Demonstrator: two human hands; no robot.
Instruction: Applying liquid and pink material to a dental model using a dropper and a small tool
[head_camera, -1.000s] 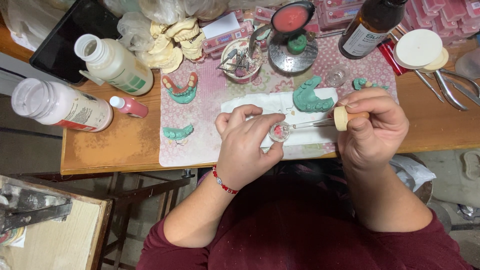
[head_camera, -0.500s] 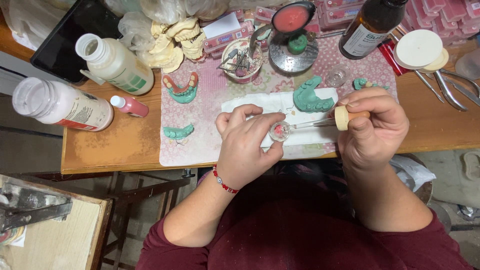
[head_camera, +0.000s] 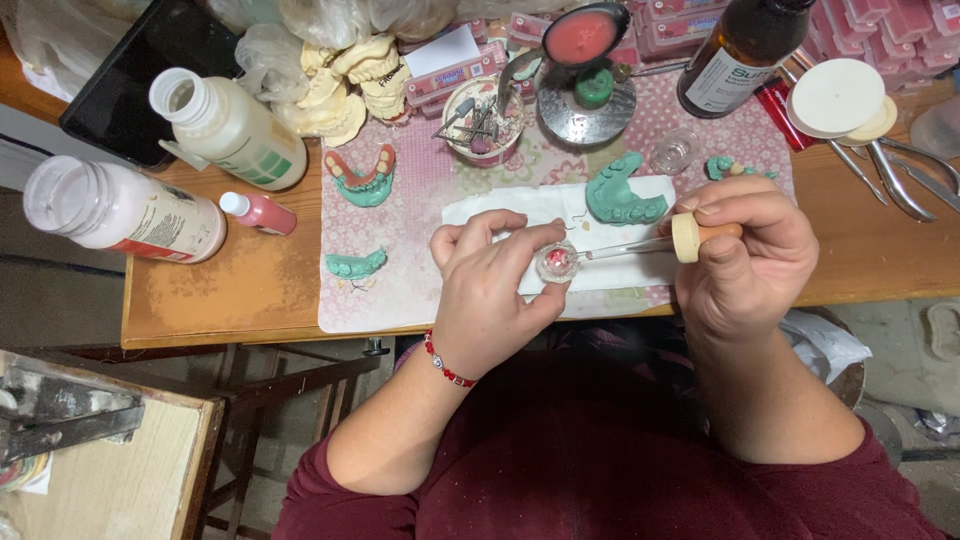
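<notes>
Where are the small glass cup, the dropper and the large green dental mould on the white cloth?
small glass cup (head_camera: 556, 262), head view, on its rim with pink material inside.
dropper (head_camera: 640, 246), head view, on the thin glass tube.
large green dental mould (head_camera: 618, 195), head view, on its curved arch.

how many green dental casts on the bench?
4. One green dental cast with pink gums below the cream plaster models; a small one near the mat's front-left edge; a large one on the white towel; a small one above the right hand. Others may be hidden.

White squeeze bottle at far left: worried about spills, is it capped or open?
Open: the white squeeze bottle shows a bare round mouth, no cap.
</notes>
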